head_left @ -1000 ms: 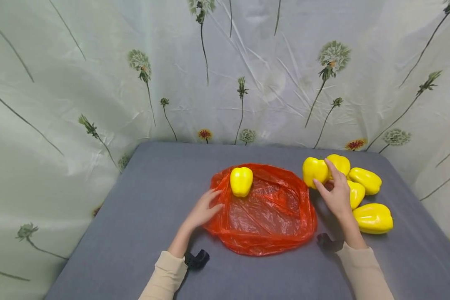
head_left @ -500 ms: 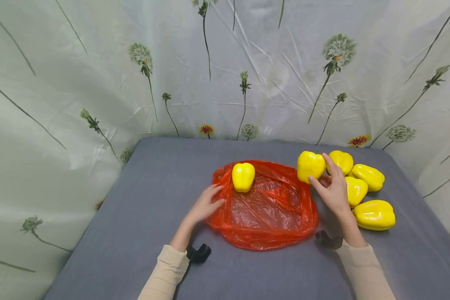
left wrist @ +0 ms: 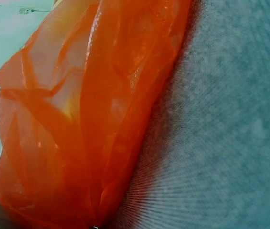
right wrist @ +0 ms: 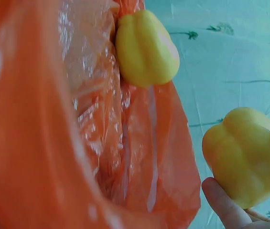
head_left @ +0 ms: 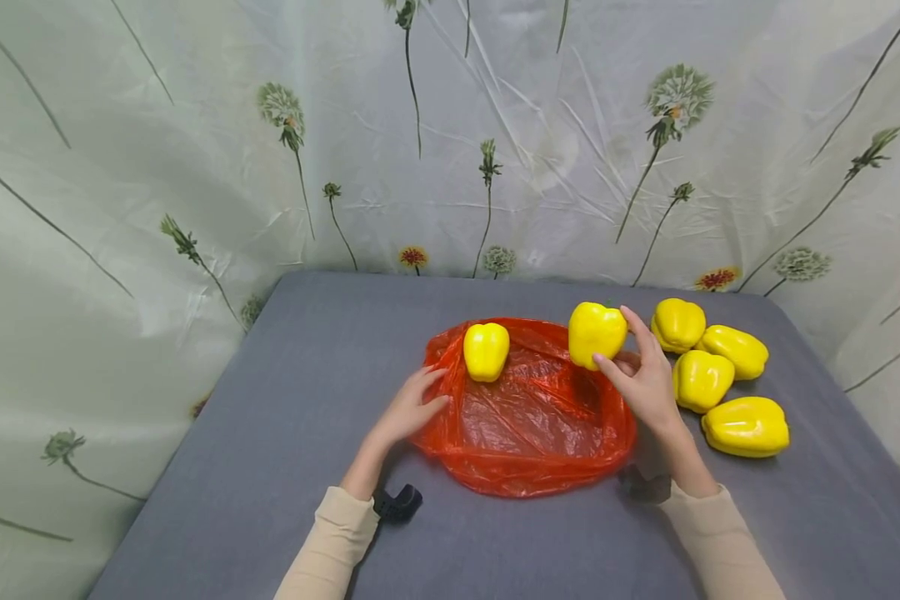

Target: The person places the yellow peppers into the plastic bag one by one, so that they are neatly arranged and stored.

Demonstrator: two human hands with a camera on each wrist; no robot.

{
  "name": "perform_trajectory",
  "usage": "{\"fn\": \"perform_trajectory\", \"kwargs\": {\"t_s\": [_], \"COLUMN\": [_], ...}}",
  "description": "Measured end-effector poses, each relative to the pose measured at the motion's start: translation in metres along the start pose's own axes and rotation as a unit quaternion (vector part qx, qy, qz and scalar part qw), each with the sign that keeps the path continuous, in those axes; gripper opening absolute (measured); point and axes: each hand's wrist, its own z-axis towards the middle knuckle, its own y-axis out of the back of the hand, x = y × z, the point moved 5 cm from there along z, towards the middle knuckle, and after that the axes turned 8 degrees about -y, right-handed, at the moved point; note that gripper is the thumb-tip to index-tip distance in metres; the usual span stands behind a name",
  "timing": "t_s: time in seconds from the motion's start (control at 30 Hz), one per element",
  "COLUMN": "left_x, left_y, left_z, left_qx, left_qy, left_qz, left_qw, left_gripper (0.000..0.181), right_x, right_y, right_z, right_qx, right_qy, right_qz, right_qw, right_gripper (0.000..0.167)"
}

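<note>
A yellow bell pepper [head_left: 596, 335] is held between the thumb and fingers of my right hand [head_left: 645, 385], over the right rim of a red plastic bag [head_left: 525, 482]. The bag lies with its mouth spread wide. Another yellow bell pepper [head_left: 486, 352] sits inside at its back left; in the right wrist view this pepper [right wrist: 146, 48] rests against the bag's film. My left hand [head_left: 408, 410] touches the bag's left side, thumb and fingers apart. In the left wrist view the red film [left wrist: 111, 109] hides nearly all of that hand.
Several yellow bell peppers [head_left: 746, 427] lie grouped to the right of the bag on the grey tabletop [head_left: 330, 333]. A flower-printed curtain [head_left: 420, 208] hangs behind the table. Dark wrist-worn devices [head_left: 399, 505] show beneath the forearms.
My right hand has carried its pepper leftward, away from the other peppers and over the bag's right rim. The left hand keeps its place at the bag.
</note>
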Motion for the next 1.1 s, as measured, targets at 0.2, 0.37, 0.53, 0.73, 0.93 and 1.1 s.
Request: {"fn": "perform_trajectory", "kwargs": {"t_s": [0.2,0.37,0.53,0.73,0.93,1.1], "left_x": [0.003,0.005,0.005,0.004,0.001,0.001], "left_y": [-0.001,-0.002,-0.002,-0.002,-0.001,-0.001], "left_z": [-0.001,-0.002,-0.001,-0.001,-0.001,-0.002], "left_qx": [0.001,0.003,0.001,0.007,0.004,0.004], "left_qy": [0.0,0.004,0.002,0.003,0.004,0.006], "left_qz": [0.002,-0.003,-0.002,0.0,-0.007,-0.004], "left_qw": [1.0,1.0,1.0,1.0,1.0,1.0], "left_gripper": [0.049,0.05,0.05,0.05,0.05,0.05], "right_x": [-0.002,-0.006,-0.011,-0.014,-0.015,-0.015], "right_y": [-0.016,-0.031,-0.041,-0.05,-0.056,-0.064], "right_z": [-0.003,-0.003,-0.002,-0.002,0.002,0.007], "right_qx": [0.058,0.095,0.125,0.144,0.156,0.174], "right_qy": [-0.011,-0.024,-0.038,-0.048,-0.07,-0.075], "right_qz": [0.017,0.024,0.026,0.018,-0.004,-0.003], "right_qw": [0.9981,0.9949,0.9911,0.9883,0.9853,0.9818], "right_gripper": [0.075,0.073,0.073,0.073,0.073,0.072]}}
